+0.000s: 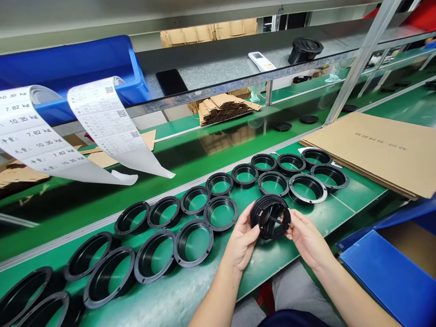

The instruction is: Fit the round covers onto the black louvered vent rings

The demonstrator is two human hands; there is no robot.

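Note:
Between my two hands, above the front edge of the green workbench (269, 268), is a round black plastic vent (270, 217) with slats and inner parts showing. My left hand (242, 240) grips its left side, thumb across the near rim. On the opposite side, my right hand (306, 234) pinches the edge with thumb and fingers. Several black plastic rings (220, 213) with flanged rims stand in two rows along the bench, left and beyond my hands. One ring (308, 188) just past the vent has a shinier rim.
Stacked flat cardboard (378, 145) lies at the bench's right, above a blue bin (391, 272). A green conveyor belt (190, 159) runs behind. The overhead shelf holds a phone (171, 81), a white remote (261, 61), a black round part (304, 50) and a blue tray (98, 59); label strips (112, 122) hang down.

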